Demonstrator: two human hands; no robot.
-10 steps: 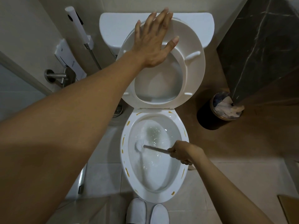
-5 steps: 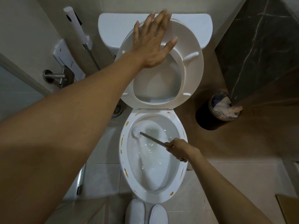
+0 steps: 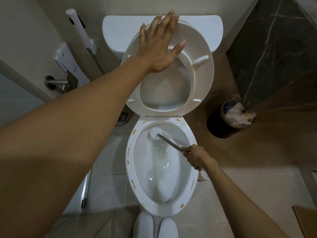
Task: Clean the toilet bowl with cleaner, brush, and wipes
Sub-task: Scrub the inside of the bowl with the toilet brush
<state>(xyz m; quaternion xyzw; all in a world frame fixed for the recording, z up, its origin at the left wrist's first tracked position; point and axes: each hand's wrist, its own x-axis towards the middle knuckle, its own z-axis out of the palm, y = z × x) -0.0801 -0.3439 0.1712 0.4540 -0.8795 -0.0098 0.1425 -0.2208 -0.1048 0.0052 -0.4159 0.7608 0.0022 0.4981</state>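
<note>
The white toilet bowl (image 3: 131, 169) lies open below me, with yellow streaks of cleaner along its rim and foamy water inside. My right hand (image 3: 195, 156) grips the grey handle of the toilet brush (image 3: 155, 133), whose white head presses against the upper left inner wall of the bowl. My left hand (image 3: 158, 47) rests flat, fingers spread, on the raised toilet seat (image 3: 200, 66), which leans back against the tank (image 3: 120, 26). No wipes are in view.
A dark round waste bin (image 3: 223, 124) holding crumpled paper stands right of the toilet, beside a dark marble wall. A bidet sprayer (image 3: 78, 30) and a metal holder (image 3: 56, 81) hang on the left wall. A floor drain (image 3: 123, 117) and my white slippers (image 3: 154, 225) are below.
My right hand has pushed the brush head from the bowl's left middle up to its upper left wall. My left hand has stayed on the seat.
</note>
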